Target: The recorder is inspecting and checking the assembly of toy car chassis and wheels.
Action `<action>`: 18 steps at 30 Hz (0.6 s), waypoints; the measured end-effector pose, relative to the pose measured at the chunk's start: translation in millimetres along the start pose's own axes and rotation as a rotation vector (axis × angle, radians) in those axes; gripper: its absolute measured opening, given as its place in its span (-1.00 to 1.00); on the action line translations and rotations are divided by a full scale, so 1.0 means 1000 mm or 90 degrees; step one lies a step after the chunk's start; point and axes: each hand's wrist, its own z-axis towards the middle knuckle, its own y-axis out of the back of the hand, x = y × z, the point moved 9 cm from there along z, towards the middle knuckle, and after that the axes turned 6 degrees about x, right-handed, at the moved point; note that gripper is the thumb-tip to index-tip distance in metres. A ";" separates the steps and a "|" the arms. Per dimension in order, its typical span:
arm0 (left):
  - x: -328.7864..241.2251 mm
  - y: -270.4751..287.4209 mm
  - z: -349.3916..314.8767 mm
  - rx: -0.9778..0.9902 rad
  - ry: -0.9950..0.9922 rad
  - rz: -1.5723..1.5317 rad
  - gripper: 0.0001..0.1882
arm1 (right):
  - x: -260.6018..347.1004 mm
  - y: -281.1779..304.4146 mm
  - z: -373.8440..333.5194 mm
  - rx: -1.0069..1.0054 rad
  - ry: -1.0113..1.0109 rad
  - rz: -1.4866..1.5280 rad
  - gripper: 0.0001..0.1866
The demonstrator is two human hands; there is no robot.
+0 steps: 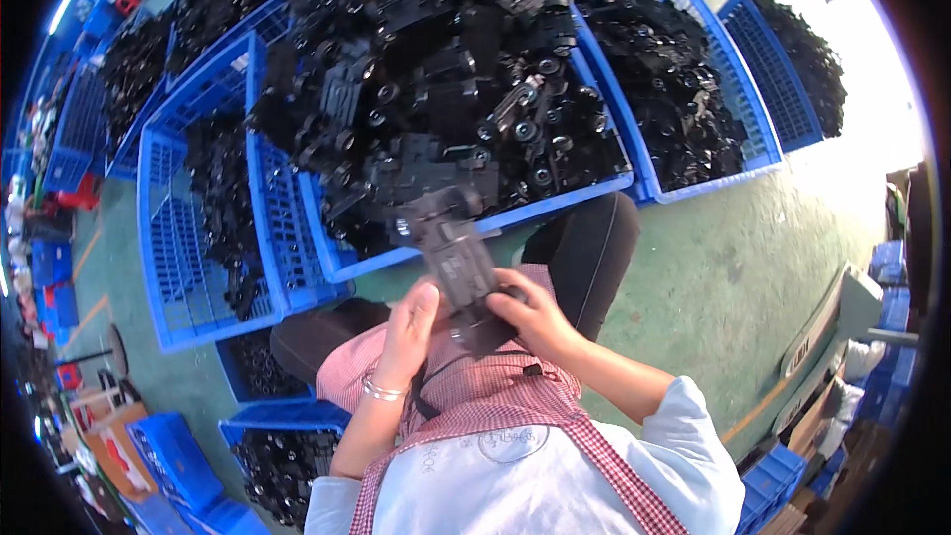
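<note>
Wheeled black chassis (458, 267), plastic, toy-car type by its look: held above the lap on the near side of the heaped middle crate (584, 194), far end overlapping that crate's front rim in my feed. Left hand (408, 327), bangled at the wrist, stands along the chassis's left flank, fingers pointing up; blurred, so I can't tell whether it grips or only touches. Right hand (535, 319) is clamped on the near part, thumb over the upper face. I judge this hold leaves the panelled face upward in plain sight, with the lap close beneath. Middle crate sits just ahead of the knees, probably so its pile of black parts (436, 89) stays within reach.

Surroundings, reading across from the middle crate: well to its left and nearer the wearer, blue bins (178, 466) among mixed clutter. Just beside its left wall, a slatted left crate (223, 334), partly filled with similar black pieces. Close against its right side, the right crate (718, 180), well loaded; past that, an outer crate (773, 79). Green floor (693, 277) runs under everything, smooth, slightly glossy. Beyond the outer crate I get strong glare.
</note>
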 end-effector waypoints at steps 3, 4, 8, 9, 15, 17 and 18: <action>-0.008 -0.014 0.002 0.024 -0.056 -0.002 -0.52 | 0.097 0.074 -0.019 -0.238 0.231 -0.345 -0.57; -0.005 -0.015 -0.001 0.010 -0.022 -0.009 -0.55 | 0.131 0.104 -0.014 -0.269 0.311 -0.002 -0.55; 0.011 -0.011 -0.013 0.023 0.010 -0.048 -0.60 | 0.227 0.173 0.018 -0.272 0.441 0.037 -0.41; 0.012 -0.008 -0.013 0.017 0.016 -0.048 -0.61 | 0.208 0.194 0.031 -0.335 0.374 -0.001 -0.39; 0.027 0.017 -0.025 -0.058 0.051 -0.045 -0.64 | 0.138 0.164 0.090 -0.372 0.217 -0.681 -0.31; 0.033 0.021 -0.030 -0.061 0.059 -0.039 -0.64 | 0.122 0.169 0.110 -0.361 0.156 -0.817 -0.21; 0.035 0.021 -0.032 -0.065 0.066 -0.037 -0.64 | 0.111 0.168 0.120 -0.338 0.091 -0.870 -0.14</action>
